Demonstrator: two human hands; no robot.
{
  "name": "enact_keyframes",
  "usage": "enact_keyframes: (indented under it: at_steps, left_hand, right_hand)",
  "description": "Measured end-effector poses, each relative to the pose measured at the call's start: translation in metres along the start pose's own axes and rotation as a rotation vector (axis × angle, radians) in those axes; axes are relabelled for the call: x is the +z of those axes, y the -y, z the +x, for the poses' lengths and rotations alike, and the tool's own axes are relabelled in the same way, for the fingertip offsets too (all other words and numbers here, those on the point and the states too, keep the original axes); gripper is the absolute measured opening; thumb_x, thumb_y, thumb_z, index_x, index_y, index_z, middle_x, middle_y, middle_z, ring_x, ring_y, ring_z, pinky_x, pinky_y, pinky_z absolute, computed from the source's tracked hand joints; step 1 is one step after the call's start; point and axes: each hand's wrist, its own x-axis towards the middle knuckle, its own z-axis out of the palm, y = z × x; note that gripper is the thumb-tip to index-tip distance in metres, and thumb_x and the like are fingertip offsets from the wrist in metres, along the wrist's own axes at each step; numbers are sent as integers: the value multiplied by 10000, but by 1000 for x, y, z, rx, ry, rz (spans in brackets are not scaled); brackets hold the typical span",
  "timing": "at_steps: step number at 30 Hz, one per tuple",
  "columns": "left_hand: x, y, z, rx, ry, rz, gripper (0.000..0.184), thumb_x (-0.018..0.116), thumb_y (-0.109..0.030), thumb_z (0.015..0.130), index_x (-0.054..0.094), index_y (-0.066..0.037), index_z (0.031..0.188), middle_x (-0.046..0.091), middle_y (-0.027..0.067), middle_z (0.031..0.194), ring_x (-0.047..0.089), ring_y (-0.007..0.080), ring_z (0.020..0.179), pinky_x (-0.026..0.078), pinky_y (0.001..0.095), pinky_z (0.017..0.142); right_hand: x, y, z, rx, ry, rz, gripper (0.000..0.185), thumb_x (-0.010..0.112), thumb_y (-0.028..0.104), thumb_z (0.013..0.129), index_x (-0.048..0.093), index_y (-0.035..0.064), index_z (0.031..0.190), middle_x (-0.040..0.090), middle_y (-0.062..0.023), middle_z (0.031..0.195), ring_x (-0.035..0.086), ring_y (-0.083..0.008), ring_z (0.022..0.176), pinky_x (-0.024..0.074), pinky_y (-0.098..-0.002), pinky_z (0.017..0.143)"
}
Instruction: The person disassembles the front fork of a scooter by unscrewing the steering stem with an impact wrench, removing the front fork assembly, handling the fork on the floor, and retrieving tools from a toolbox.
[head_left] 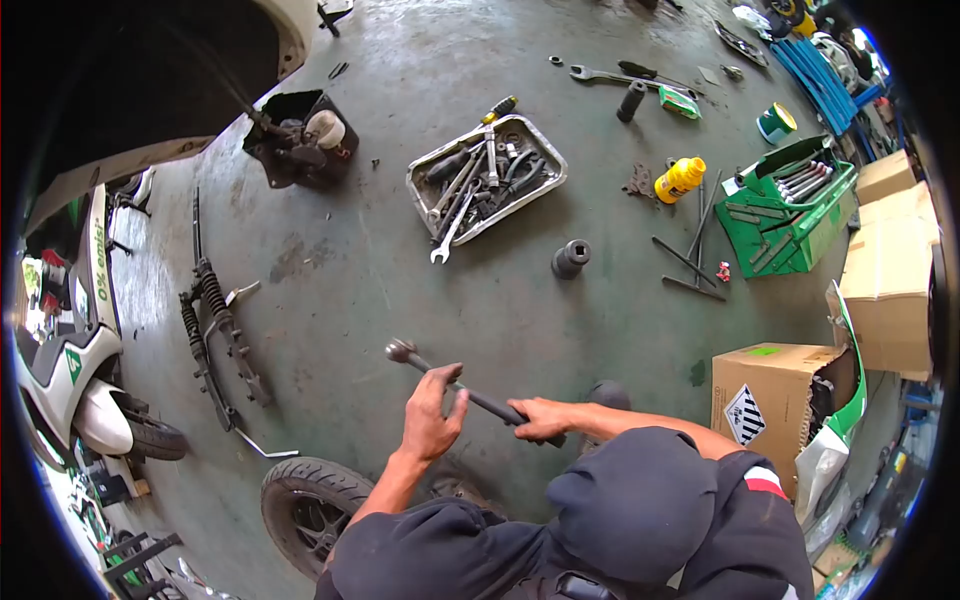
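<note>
A long dark ratchet-like bar (pixel 490 402) with a rounded metal head slants across the floor in front of the person's body. Near its far end, my left hand (pixel 432 412) curls around the bar, thumb on one side and fingers on the other. My right hand (pixel 543 418) is closed around the handle closer to its near end. The bar's head points up and left, with nothing visibly fitted to it. A large black impact socket (pixel 572 259) stands on the floor ahead. Beyond lies a metal tray (pixel 548 207) of wrenches and other tools.
A wheel (pixel 312 510) lies left of the body, near the fork legs (pixel 222 325). Open cardboard box (pixel 735 385), green toolbox (pixel 795 225) and yellow bottle (pixel 681 179) stand to the right. A black container (pixel 300 140) and scooter (pixel 90 390) are at the left.
</note>
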Motion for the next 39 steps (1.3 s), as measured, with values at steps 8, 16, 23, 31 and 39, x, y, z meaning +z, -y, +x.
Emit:
enact_keyframes:
  at_steps: [8, 16, 23, 31, 39]
  left_hand:
    - [20, 25, 3, 142, 583, 567, 586, 708, -363, 865, 531, 3, 1288, 597, 197, 1204, 554, 349, 1160, 435, 474, 952]
    - [32, 60, 20, -8, 650, 501, 449, 706, -334, 859, 561, -11, 1136, 617, 193, 1088, 588, 375, 1059, 475, 502, 877]
    - [35, 77, 21, 89, 793, 512, 370, 711, -322, 858, 579, -18, 1022, 605, 191, 995, 591, 381, 1019, 478, 500, 847]
    - [2, 80, 53, -77, 624, 321, 405, 718, -322, 865, 612, 3, 1082, 592, 230, 970, 592, 424, 938, 479, 485, 824]
    - [-36, 97, 71, -195, 616, 358, 412, 744, -293, 844, 631, 10, 1099, 610, 229, 962, 593, 428, 939, 473, 485, 815]
  right_hand:
    - [-55, 26, -1, -10, -117, -674, 403, 671, 254, 779, 584, 26, 1099, 697, -219, 973, 676, -395, 945, 536, -496, 816]
    - [-65, 35, 0, 4, -120, -692, 309, 618, 167, 795, 607, 12, 1062, 689, -214, 973, 671, -394, 945, 531, -495, 818]
    - [-109, 58, -41, -672, -829, -418, 192, 610, 78, 829, 568, 16, 1007, 591, -184, 928, 594, -393, 898, 494, -478, 795]
    - [-240, -5, -73, -382, -1545, -205, 184, 585, 79, 852, 625, -10, 1009, 652, -214, 979, 641, -385, 930, 512, -451, 835]
    - [-361, -61, -101, 108, -2405, -203, 493, 732, 246, 802, 501, 15, 1171, 572, -208, 1108, 557, -377, 1094, 476, -507, 881]
